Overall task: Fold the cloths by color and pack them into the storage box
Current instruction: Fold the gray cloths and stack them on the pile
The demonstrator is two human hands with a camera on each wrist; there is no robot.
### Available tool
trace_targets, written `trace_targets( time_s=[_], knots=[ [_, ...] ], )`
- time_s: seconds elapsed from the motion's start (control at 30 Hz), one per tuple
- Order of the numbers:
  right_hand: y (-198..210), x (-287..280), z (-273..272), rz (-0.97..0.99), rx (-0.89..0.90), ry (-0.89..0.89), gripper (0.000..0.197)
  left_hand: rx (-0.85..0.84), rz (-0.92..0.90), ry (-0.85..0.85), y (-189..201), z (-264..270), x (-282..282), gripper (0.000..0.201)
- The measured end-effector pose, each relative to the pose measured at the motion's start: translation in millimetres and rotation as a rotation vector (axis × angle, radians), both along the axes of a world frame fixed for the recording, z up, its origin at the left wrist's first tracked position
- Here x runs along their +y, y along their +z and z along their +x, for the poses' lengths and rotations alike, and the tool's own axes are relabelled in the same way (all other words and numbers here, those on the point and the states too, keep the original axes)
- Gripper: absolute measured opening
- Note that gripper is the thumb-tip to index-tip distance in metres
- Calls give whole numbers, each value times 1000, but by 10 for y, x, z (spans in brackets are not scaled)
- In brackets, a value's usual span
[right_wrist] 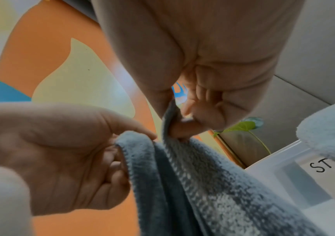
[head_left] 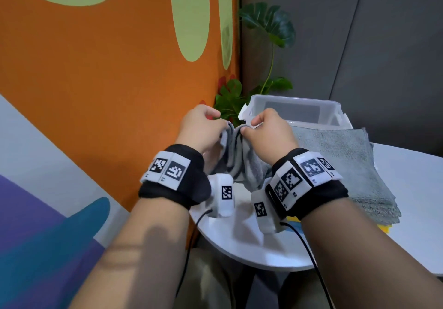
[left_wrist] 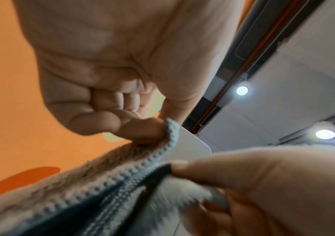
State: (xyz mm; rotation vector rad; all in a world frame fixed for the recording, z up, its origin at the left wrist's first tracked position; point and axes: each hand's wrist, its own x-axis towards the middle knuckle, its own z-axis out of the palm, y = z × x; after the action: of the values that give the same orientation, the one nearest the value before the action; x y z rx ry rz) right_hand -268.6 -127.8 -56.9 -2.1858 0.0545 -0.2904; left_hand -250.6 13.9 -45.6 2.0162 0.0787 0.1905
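A grey cloth (head_left: pixel 236 155) hangs bunched above the near part of the white table (head_left: pixel 239 241). My left hand (head_left: pixel 203 126) pinches its upper edge on the left, and my right hand (head_left: pixel 266 128) pinches the same edge close beside it. In the left wrist view the thumb and forefinger of the left hand (left_wrist: pixel 142 129) clamp the stitched hem of the grey cloth (left_wrist: pixel 106 188). In the right wrist view the right hand (right_wrist: pixel 184 126) nips a fold of the grey cloth (right_wrist: pixel 207 183). A clear plastic storage box (head_left: pixel 294 112) stands behind the hands.
A stack of grey cloths (head_left: pixel 347 169) lies flat on the table to the right, with a yellow cloth (head_left: pixel 383 228) showing under it. An orange wall (head_left: pixel 107 68) rises on the left. A green plant (head_left: pixel 268 52) stands behind the box.
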Motion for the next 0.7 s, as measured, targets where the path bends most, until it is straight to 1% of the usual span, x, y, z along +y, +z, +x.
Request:
trace_targets(
  time_s=[0.07, 0.17, 0.37, 0.43, 0.47, 0.53, 0.63, 0.7],
  knots=[
    [-11, 16, 7, 10, -11, 36, 17, 26, -35, -46, -44, -44, -87, 21],
    [-22, 27, 10, 21, -26, 81, 16, 50, -90, -70, -77, -105, -156, 21],
    [4, 20, -13, 65, -45, 152, 8, 55, -152, -68, -91, -116, -159, 19],
    [26, 14, -39, 86, -28, 203, 6, 53, -194, -54, -98, -102, -144, 17],
    [33, 10, -52, 78, -18, 238, 12, 49, -206, -40, -98, -88, -129, 15],
    [35, 2, -67, 11, -28, 296, 25, 45, -200, -18, -90, -75, -108, 11],
    [58, 3, -88, -123, -121, 276, 22, 28, -100, -47, -106, -75, -76, 12],
    [79, 1, -99, -188, -155, 279, 29, 40, -14, -48, -157, -69, -51, 13]
  ],
)
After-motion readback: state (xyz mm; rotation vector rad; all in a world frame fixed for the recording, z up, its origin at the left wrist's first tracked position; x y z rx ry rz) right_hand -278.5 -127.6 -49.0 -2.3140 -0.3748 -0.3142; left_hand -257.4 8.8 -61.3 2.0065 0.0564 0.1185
